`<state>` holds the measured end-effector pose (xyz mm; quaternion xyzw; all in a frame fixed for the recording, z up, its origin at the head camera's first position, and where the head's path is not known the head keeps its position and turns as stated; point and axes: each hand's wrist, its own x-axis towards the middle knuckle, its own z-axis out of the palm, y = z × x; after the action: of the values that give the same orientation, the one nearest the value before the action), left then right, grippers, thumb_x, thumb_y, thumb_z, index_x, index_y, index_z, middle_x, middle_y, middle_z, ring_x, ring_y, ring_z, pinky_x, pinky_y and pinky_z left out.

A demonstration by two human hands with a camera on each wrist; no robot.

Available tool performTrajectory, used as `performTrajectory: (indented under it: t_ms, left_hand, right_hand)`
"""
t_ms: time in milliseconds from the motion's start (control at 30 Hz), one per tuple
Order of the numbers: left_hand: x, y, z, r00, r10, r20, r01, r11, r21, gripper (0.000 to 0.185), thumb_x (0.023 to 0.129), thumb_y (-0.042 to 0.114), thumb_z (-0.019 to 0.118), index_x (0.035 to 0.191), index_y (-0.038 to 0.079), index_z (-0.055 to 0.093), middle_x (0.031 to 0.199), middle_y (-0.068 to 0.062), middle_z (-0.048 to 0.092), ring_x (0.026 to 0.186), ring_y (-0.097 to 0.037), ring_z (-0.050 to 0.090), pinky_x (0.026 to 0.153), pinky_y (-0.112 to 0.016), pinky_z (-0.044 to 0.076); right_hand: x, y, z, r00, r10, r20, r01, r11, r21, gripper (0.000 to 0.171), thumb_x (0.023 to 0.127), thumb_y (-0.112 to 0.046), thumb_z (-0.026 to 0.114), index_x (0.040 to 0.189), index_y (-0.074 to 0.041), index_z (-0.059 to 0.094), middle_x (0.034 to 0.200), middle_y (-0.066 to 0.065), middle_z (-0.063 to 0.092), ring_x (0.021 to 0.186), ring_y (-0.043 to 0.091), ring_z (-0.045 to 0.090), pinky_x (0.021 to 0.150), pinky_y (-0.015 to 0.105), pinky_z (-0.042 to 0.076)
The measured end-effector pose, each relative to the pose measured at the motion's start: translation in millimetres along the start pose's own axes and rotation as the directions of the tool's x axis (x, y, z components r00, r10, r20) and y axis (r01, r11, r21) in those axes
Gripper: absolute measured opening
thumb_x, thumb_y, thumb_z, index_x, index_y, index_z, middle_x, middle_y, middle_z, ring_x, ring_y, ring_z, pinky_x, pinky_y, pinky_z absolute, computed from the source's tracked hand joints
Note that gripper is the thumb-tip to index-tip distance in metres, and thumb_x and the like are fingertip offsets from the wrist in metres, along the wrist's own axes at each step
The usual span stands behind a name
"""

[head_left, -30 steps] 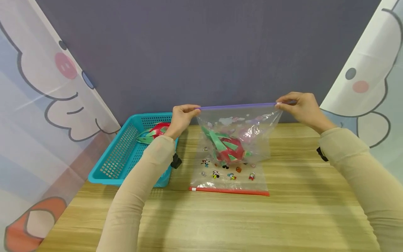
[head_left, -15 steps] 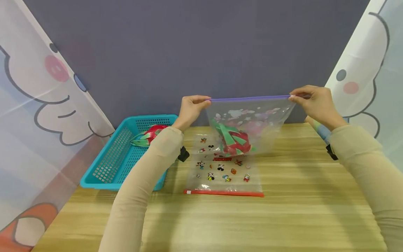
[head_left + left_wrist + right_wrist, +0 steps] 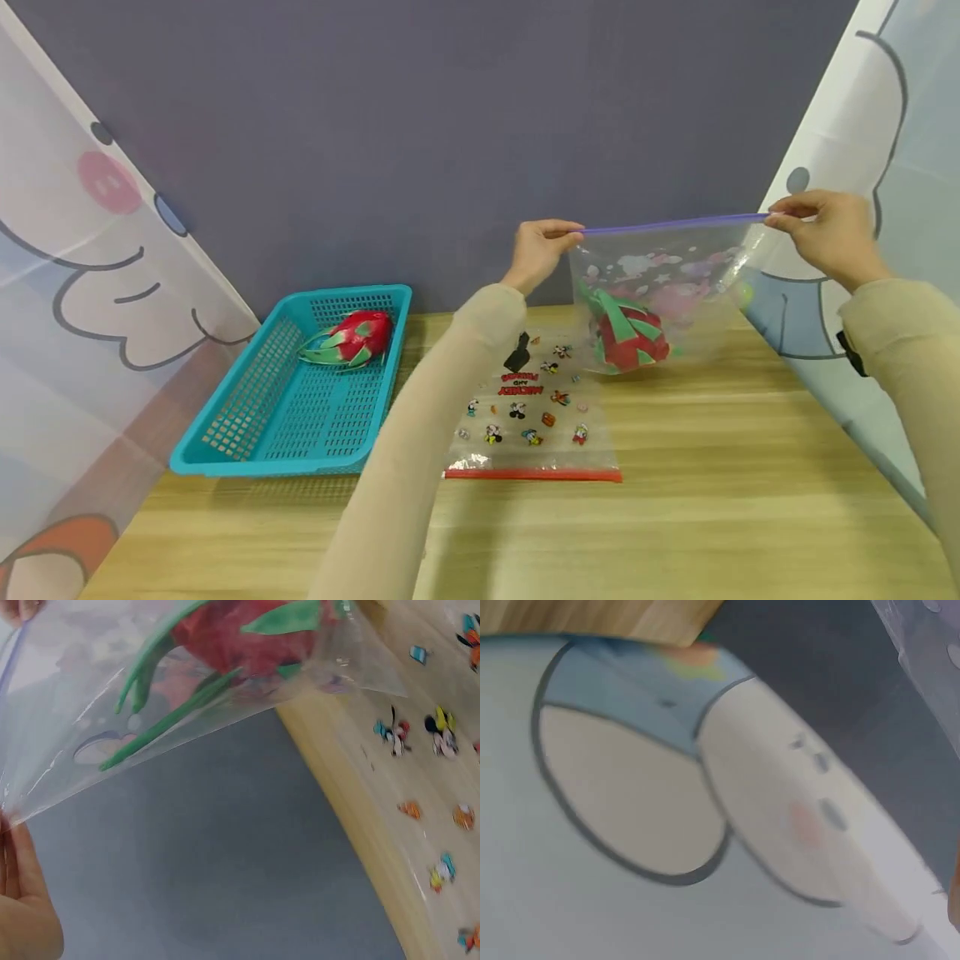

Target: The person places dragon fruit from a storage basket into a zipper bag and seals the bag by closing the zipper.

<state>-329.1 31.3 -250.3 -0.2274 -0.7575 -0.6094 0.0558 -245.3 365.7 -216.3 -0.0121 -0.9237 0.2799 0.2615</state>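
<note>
My left hand (image 3: 542,252) pinches the left end of a purple zip strip on a clear zip bag (image 3: 716,321), and my right hand (image 3: 831,237) pinches its right end. The bag hangs from the strip near the back of the table, printed with pink and white figures. Inside it sits a red dragon fruit (image 3: 633,337) with green leaf tips, which the left wrist view shows through the plastic. A second dragon fruit (image 3: 356,337) lies in the teal basket (image 3: 322,425) on the left. The right wrist view catches only an edge of the bag (image 3: 934,645).
A second clear bag (image 3: 517,433), with cartoon prints and a red zip strip, lies flat on the wooden table (image 3: 720,517) between basket and hanging bag. A dark grey wall (image 3: 450,125) stands behind, with printed curtains (image 3: 885,108) on both sides.
Both hands have carried the hanging bag, dragon fruit inside, to the right and slightly up, off the flat bag's middle. The head view has shifted a little.
</note>
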Motion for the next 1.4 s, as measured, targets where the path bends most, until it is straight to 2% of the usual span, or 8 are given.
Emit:
performTrajectory:
  t_ms: [267, 700, 833, 1033, 1100, 1233, 1333, 1400]
  left_hand:
    - [-6.4, -6.0, 49.4, 0.995, 0.058, -0.077, -0.055, 0.998, 0.033, 0.021, 0.080, 0.023, 0.066, 0.097, 0.013, 0.073, 0.089, 0.003, 0.071, 0.078, 0.000, 0.061, 0.067, -0.012, 0.046]
    - [-24.5, -6.0, 64.4, 0.996, 0.052, 0.076, -0.050, 0.998, -0.034, 0.021, 0.083, 0.021, 0.066, 0.100, 0.011, 0.071, 0.098, -0.001, 0.071, 0.085, -0.003, 0.063, 0.075, -0.013, 0.049]
    - [-32.5, -7.7, 70.5, 0.994, 0.016, 0.105, -0.009, 0.997, -0.071, 0.020, 0.082, 0.020, 0.068, 0.098, 0.009, 0.072, 0.095, -0.003, 0.071, 0.080, -0.004, 0.064, 0.071, -0.014, 0.050]
    - [-55.7, -13.0, 82.3, 0.985, -0.004, 0.171, 0.024, 0.993, -0.112, 0.021, 0.083, 0.020, 0.068, 0.100, 0.007, 0.071, 0.094, -0.005, 0.071, 0.080, -0.006, 0.063, 0.070, -0.016, 0.050]
    - [-62.5, -15.2, 85.1, 0.982, -0.006, 0.186, 0.029, 0.992, -0.120, 0.023, 0.083, 0.021, 0.067, 0.102, 0.008, 0.070, 0.094, -0.003, 0.070, 0.081, -0.005, 0.062, 0.071, -0.016, 0.049]
    - [-77.2, -19.4, 85.9, 0.976, -0.044, 0.212, 0.074, 0.988, -0.136, 0.021, 0.083, 0.022, 0.068, 0.101, 0.012, 0.071, 0.091, 0.000, 0.070, 0.079, -0.002, 0.060, 0.070, -0.017, 0.049]
    - [-87.6, -23.4, 85.7, 0.970, -0.042, 0.239, 0.079, 0.986, -0.149, 0.020, 0.083, 0.022, 0.067, 0.101, 0.012, 0.071, 0.092, -0.001, 0.070, 0.077, -0.003, 0.060, 0.068, -0.019, 0.050]
    - [-95.2, -25.6, 84.4, 0.965, -0.036, 0.258, 0.078, 0.985, -0.153, 0.021, 0.084, 0.021, 0.067, 0.102, 0.011, 0.071, 0.095, -0.002, 0.069, 0.078, -0.002, 0.060, 0.070, -0.020, 0.050]
  right_hand:
    - [-6, 26, -7, 0.996, 0.043, -0.074, -0.045, 0.999, -0.018, 0.033, 0.089, -0.024, 0.058, 0.103, 0.005, 0.065, 0.062, -0.049, 0.032, 0.069, -0.019, 0.032, 0.061, 0.015, 0.029]
    - [-29, 45, -23, 0.995, 0.079, -0.058, -0.082, 0.995, -0.059, 0.035, 0.090, -0.025, 0.057, 0.103, 0.007, 0.062, 0.062, -0.051, 0.030, 0.069, -0.022, 0.030, 0.060, 0.015, 0.029]
    - [-39, 48, -28, 0.994, 0.105, -0.013, -0.106, 0.992, -0.062, 0.027, 0.090, -0.028, 0.056, 0.099, -0.005, 0.066, 0.063, -0.049, 0.034, 0.070, -0.019, 0.031, 0.061, 0.018, 0.029]
    - [-61, 62, -30, 0.996, 0.060, 0.065, -0.049, 0.986, -0.160, 0.034, 0.091, -0.024, 0.056, 0.101, 0.009, 0.061, 0.083, 0.006, 0.070, 0.068, -0.027, 0.025, 0.055, 0.013, 0.029]
    - [-70, 66, -31, 0.992, 0.074, 0.098, -0.057, 0.986, -0.159, 0.036, 0.092, -0.025, 0.055, 0.103, 0.010, 0.059, 0.094, 0.021, 0.067, 0.071, -0.015, 0.047, 0.061, 0.019, 0.040]
    - [-88, 73, -32, 0.981, 0.138, 0.140, -0.123, 0.986, -0.109, 0.043, 0.092, -0.032, 0.053, 0.110, 0.007, 0.057, 0.082, -0.022, 0.061, 0.075, -0.010, 0.053, 0.063, 0.019, 0.041]
    - [-102, 75, -33, 0.966, 0.191, 0.174, -0.185, 0.981, -0.050, 0.044, 0.092, -0.037, 0.053, 0.117, -0.001, 0.057, 0.074, -0.041, 0.044, 0.072, -0.025, 0.036, 0.067, 0.018, 0.034]
    - [-110, 75, -33, 0.954, 0.221, 0.203, -0.223, 0.975, -0.013, 0.043, 0.091, -0.039, 0.052, 0.121, -0.007, 0.057, 0.075, -0.042, 0.046, 0.074, -0.025, 0.036, 0.077, 0.031, 0.040]
